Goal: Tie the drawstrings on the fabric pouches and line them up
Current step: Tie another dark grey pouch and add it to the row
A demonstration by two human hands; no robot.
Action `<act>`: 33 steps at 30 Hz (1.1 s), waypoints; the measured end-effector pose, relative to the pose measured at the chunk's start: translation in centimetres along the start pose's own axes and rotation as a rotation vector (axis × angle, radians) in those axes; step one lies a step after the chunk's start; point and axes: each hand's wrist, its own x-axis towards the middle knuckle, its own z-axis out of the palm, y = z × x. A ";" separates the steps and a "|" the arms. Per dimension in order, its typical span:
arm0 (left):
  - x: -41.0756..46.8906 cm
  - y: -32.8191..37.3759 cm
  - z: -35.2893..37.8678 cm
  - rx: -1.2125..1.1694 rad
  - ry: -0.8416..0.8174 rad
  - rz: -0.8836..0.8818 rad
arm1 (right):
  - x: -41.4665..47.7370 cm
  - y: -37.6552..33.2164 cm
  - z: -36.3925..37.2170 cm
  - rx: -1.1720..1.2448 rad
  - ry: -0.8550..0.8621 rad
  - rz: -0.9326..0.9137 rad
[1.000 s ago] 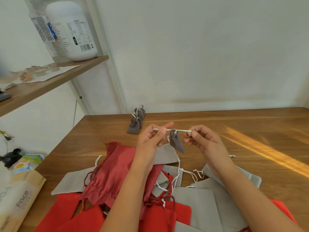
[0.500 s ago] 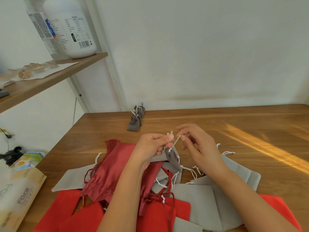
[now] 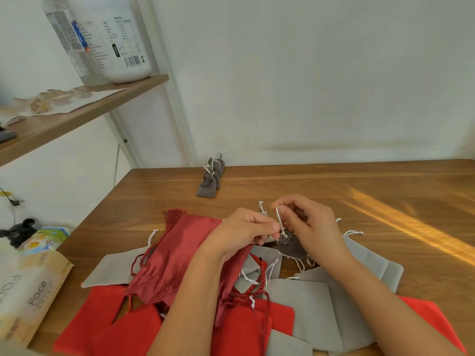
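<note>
Small dark grey pouch (image 3: 290, 244) is held btwn both hands, over the pile (image 3: 303, 301) of red and grey pouches. Step in hand, prob.: knotting its white drawstring (image 3: 279, 219). Left hand (image 3: 244, 233) pinches the cord by the neck; right hand (image 3: 311, 223) pinches its upper end. Next: pull the knot snug w/o slipping, then add it to the tied row (image 3: 209, 182) at the counter's (image 3: 347, 186) far side. Knot hidden by fingers; row count unclear; near pouches cut off.
</note>
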 end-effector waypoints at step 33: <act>0.7 -0.1 0.5 -0.168 0.234 0.104 | 0.5 -0.1 -0.5 0.307 0.014 0.224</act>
